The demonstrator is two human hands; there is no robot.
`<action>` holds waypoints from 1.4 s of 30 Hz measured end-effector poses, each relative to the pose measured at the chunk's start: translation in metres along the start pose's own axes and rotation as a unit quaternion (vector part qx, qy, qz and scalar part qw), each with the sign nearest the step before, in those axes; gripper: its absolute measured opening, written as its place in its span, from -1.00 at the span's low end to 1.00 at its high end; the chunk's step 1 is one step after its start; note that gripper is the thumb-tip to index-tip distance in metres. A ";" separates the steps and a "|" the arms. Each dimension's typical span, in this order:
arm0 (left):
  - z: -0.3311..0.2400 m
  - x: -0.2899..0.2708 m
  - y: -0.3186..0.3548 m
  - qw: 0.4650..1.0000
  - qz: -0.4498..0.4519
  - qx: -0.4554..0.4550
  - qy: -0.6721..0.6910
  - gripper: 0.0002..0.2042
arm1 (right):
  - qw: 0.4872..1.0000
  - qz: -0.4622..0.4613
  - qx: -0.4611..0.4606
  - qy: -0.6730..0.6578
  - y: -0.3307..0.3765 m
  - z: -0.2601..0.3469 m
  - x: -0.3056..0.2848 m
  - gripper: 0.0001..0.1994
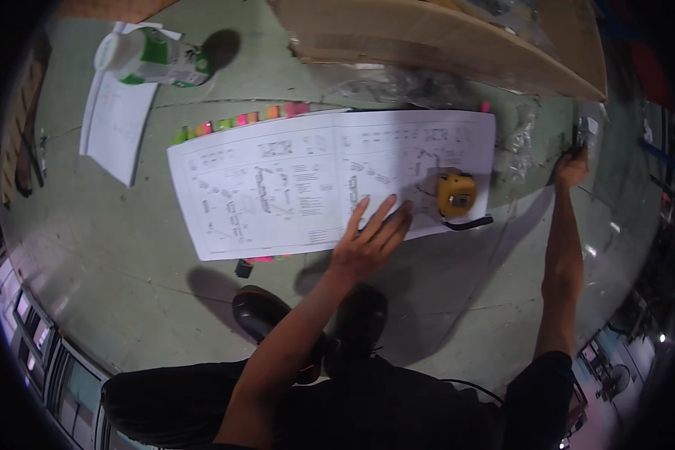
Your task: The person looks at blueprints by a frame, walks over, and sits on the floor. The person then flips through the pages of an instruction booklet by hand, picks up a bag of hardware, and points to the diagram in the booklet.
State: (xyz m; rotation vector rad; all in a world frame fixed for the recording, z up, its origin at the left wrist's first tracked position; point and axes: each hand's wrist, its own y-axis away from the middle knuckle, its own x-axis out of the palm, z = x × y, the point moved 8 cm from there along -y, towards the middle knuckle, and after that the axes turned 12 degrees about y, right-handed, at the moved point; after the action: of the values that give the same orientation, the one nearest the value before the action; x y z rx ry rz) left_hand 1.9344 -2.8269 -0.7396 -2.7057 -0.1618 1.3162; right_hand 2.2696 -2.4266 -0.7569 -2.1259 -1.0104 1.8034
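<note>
An open manual (277,217) with line drawings and coloured tabs along its top edge lies on the floor. My left hand (369,238) rests on the lower part of its right page, fingers spread and holding nothing. Beside those fingers a yellow tape measure (457,196) sits on the same page, its black strap reaching past the page's lower edge. Far to the right, my right arm is stretched out, and my right hand (574,166) is closed on a clear plastic bag (592,129) with something dark by it. The fingertips there are small and partly hidden.
A large cardboard box (427,45) stands beyond the manual, with crumpled clear plastic (405,86) along its near side. At the far left, a green and white bottle (157,58) lies over white paper sheets (116,131). My dark shoes (261,311) are just below the manual.
</note>
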 end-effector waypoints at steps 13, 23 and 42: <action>-0.005 -0.009 -0.008 0.999 -0.032 -0.002 -0.038 -0.77 | 0.990 0.012 0.130 -0.045 -0.005 0.014 -0.027 -0.42; -0.004 -0.007 -0.006 0.998 -0.025 -0.005 -0.057 -0.74 | 0.988 -0.053 0.145 -0.018 0.001 0.005 -0.023 -0.66; 0.001 -0.008 0.002 1.000 -0.021 -0.009 -0.018 -0.72 | 0.991 0.132 -0.010 0.028 -0.039 -0.057 0.007 -0.73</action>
State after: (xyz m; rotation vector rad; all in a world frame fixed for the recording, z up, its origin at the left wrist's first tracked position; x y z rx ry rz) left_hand 1.9286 -2.8297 -0.7339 -2.6793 -0.2353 1.3594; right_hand 2.3084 -2.3769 -0.7275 -2.4047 -0.7679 1.8368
